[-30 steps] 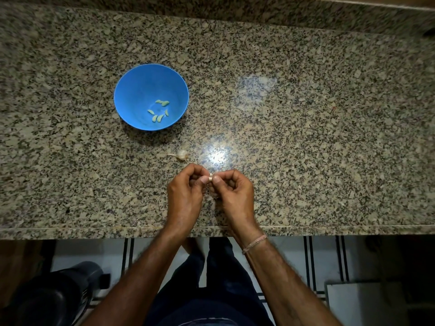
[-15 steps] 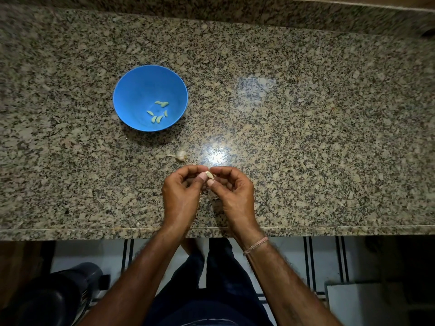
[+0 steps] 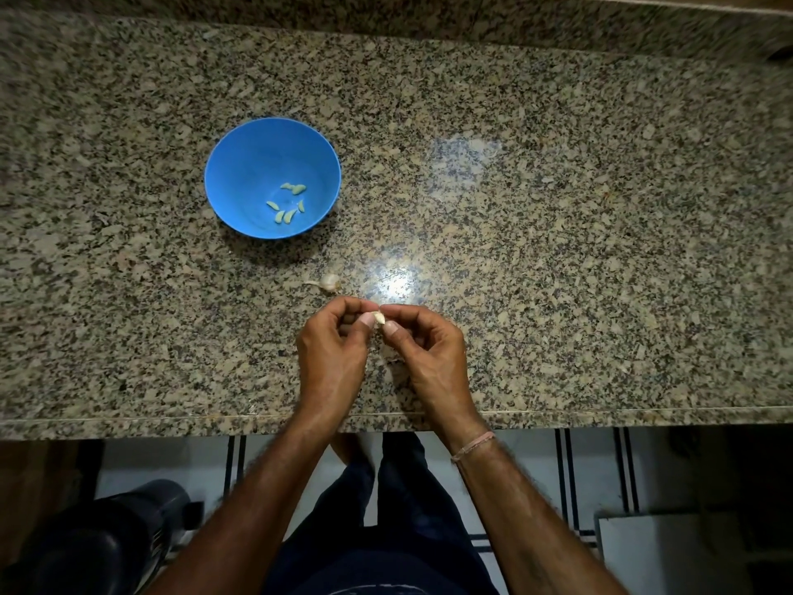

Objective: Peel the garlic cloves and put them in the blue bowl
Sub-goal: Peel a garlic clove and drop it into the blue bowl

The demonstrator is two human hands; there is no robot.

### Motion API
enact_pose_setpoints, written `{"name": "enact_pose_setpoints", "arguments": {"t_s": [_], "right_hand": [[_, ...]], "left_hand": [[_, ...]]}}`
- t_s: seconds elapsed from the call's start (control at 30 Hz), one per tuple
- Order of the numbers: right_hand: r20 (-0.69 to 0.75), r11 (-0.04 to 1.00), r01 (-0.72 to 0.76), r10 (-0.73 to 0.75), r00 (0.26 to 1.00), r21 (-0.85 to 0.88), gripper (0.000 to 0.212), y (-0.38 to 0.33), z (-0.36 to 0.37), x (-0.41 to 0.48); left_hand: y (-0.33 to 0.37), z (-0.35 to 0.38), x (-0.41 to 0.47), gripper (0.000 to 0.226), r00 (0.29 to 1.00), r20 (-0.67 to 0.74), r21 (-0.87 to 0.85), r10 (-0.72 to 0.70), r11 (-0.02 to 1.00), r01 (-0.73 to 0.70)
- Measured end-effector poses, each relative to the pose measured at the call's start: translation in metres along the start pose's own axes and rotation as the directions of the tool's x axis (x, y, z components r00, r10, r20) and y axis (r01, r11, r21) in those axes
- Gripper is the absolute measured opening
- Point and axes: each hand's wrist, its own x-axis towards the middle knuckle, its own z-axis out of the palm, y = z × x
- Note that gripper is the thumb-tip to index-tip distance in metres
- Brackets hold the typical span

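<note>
A garlic clove (image 3: 378, 317) is pinched between the left hand (image 3: 332, 354) and right hand (image 3: 429, 354) above the bench (image 3: 558, 251); peeled cloves (image 3: 288, 204) are held in the blue bowl (image 3: 240, 165).

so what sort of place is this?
Most likely a home kitchen: a speckled granite countertop, a blue bowl holding peeled cloves, and the left hand and right hand pinching a garlic clove over it.

Two bare, hairy forearms (image 3: 266, 487), bare left hand (image 3: 330, 358), bare right hand (image 3: 433, 358) with a thin pinkish thread bracelet (image 3: 473, 446) round its wrist, short pale thumbnails (image 3: 367, 320), dark navy trousers (image 3: 399, 500), dark top (image 3: 377, 584) at the near edge
</note>
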Motion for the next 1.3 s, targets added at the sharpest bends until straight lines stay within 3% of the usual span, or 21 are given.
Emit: {"name": "enact_pose_setpoints", "arguments": {"t_s": [0.23, 0.5, 0.63, 0.77, 0.87, 1.07, 1.3], "right_hand": [[-0.054, 0.992, 0.035, -0.042, 0.998, -0.124, 0.011, 0.005, 0.003, 0.005], [-0.134, 0.99, -0.019, 0.0, 0.991, -0.136, 0.008, 0.005, -0.001, 0.01], [-0.135, 0.988, -0.013, -0.008, 0.991, -0.155, 0.007, 0.004, -0.002, 0.01], [-0.142, 0.975, -0.008, -0.024, 0.99, -0.223, 0.006, 0.004, 0.001, 0.01], [-0.15, 0.968, 0.01, -0.049, 0.987, -0.252, 0.005, 0.003, 0.004, 0.009], [-0.079, 0.93, 0.115, -0.152, 0.985, -0.35, 0.007, 0.001, 0.002, 0.006], [-0.028, 0.975, 0.022, -0.029, 0.999, -0.219, 0.012, 0.003, -0.006, 0.01]], "left_hand": [[-0.003, 0.0, 0.002, 0.009, 1.0, 0.031, 0.052, -0.002, 0.999, 0.0], [-0.006, 0.0, 0.001, 0.013, 0.999, 0.027, 0.059, 0.047, 0.997, -0.048], [-0.003, 0.001, 0.001, 0.011, 0.987, 0.022, 0.158, 0.16, 0.974, -0.162], [-0.004, 0.0, 0.003, 0.012, 0.939, 0.072, 0.367, 0.335, 0.867, -0.337], [-0.004, 0.001, 0.003, 0.012, 0.925, 0.087, 0.425, 0.371, 0.825, -0.371], [-0.001, -0.002, 0.004, 0.009, 0.954, 0.083, 0.411, 0.289, 0.862, -0.297], [-0.006, -0.001, 0.008, 0.011, 0.999, 0.044, 0.243, 0.013, 0.97, -0.023]]}}
